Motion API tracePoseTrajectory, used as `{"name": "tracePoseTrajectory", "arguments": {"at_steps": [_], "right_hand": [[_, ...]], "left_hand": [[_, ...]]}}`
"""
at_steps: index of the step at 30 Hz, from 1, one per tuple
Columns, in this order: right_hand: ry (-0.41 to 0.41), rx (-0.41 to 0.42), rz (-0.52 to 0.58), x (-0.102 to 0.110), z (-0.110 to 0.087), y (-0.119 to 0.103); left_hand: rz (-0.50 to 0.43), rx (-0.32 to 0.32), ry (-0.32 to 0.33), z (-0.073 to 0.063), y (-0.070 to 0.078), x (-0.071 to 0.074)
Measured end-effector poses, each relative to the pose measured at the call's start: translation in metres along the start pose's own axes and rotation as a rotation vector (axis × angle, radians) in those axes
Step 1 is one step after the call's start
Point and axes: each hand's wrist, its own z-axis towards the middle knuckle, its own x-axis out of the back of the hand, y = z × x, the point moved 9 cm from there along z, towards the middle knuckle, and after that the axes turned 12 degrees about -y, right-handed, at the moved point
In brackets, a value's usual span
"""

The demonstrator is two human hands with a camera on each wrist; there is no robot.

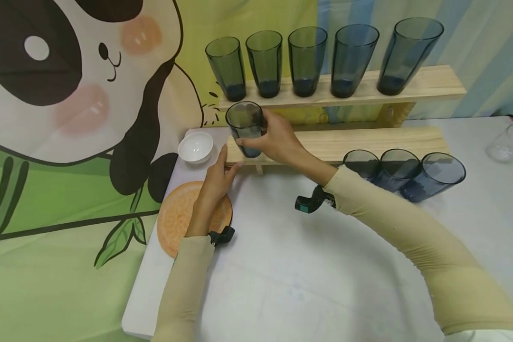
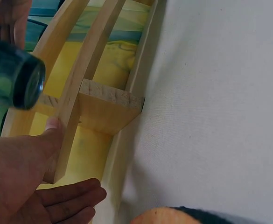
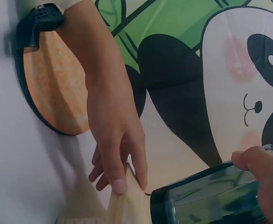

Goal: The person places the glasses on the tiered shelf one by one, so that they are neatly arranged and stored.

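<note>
My right hand (image 1: 278, 137) grips a dark blue-tinted drinking glass (image 1: 244, 124) by its side, thumb in front. The glass is upright over the left end of the lower step of a wooden shelf (image 1: 350, 142). In the left wrist view, the base of this glass (image 2: 29, 86) shows a gap from the wood. My left hand (image 1: 215, 183) holds the left end of that step, thumb and index finger on either side of the board (image 3: 127, 200). Several matching glasses (image 1: 308, 61) stand in a row on the upper step.
Three more tinted glasses (image 1: 399, 171) stand at the lower step's right front, partly behind my right sleeve. A white bowl (image 1: 195, 147) and a round orange-brown board (image 1: 175, 213) lie on the left of the white table (image 1: 290, 285). A clear glass vessel (image 1: 506, 145) is at far right.
</note>
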Motion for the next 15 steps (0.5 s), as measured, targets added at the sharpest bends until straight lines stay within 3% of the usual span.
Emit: {"name": "tracePoseTrajectory", "arguments": {"at_steps": [15], "right_hand": [[-0.002,-0.043,0.052,-0.027,0.037,0.013]], "left_hand": [[-0.019,-0.001,-0.003,0.0,0.0,0.002]]}}
